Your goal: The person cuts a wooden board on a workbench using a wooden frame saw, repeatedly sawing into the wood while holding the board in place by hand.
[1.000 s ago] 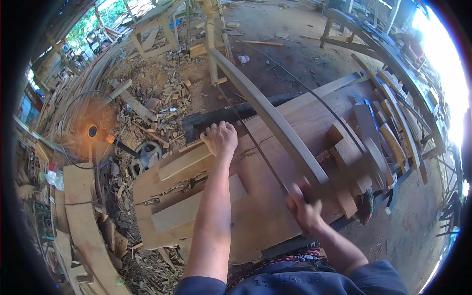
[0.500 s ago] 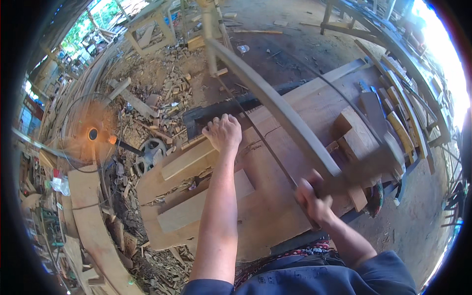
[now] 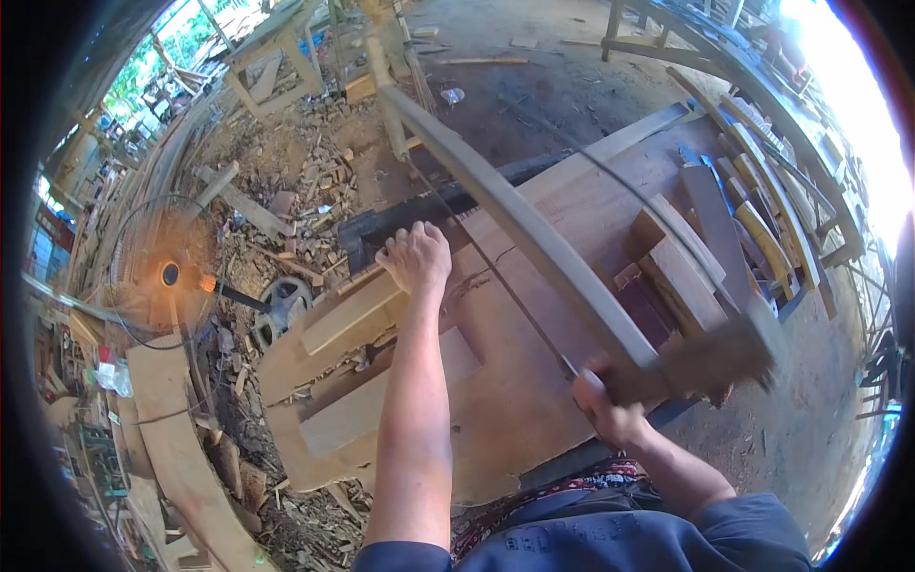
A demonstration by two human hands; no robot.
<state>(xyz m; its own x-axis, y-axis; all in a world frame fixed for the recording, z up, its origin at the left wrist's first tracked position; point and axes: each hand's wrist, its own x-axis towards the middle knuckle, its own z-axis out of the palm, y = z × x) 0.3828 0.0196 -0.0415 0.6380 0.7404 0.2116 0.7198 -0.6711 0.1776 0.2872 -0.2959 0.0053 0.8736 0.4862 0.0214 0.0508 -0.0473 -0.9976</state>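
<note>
My right hand (image 3: 612, 414), blurred by motion, is closed round the near end of a large wooden frame saw (image 3: 519, 224). The saw reaches diagonally away to the far left, its thin blade (image 3: 496, 276) running beside the middle beam and passing just right of my left hand. A cord or rod (image 3: 658, 205) spans its other side. My left hand (image 3: 419, 257) is bent over the far edge of a broad brown board (image 3: 515, 400), fingers curled down; their tips are hidden. The blade lies across this board; whether it sits in a cut cannot be made out.
Wood blocks (image 3: 679, 272) rest on the board's right side. Left stands a fan (image 3: 170, 275) with an orange centre and a round base (image 3: 284, 307). Wood scraps (image 3: 324, 153) litter the ground beyond. Stacked offcuts (image 3: 762, 229) and a long bench (image 3: 724, 62) are at right.
My right hand and the near end of the saw have shifted slightly toward me. The left hand keeps its place on the board. The whole view has moved a little.
</note>
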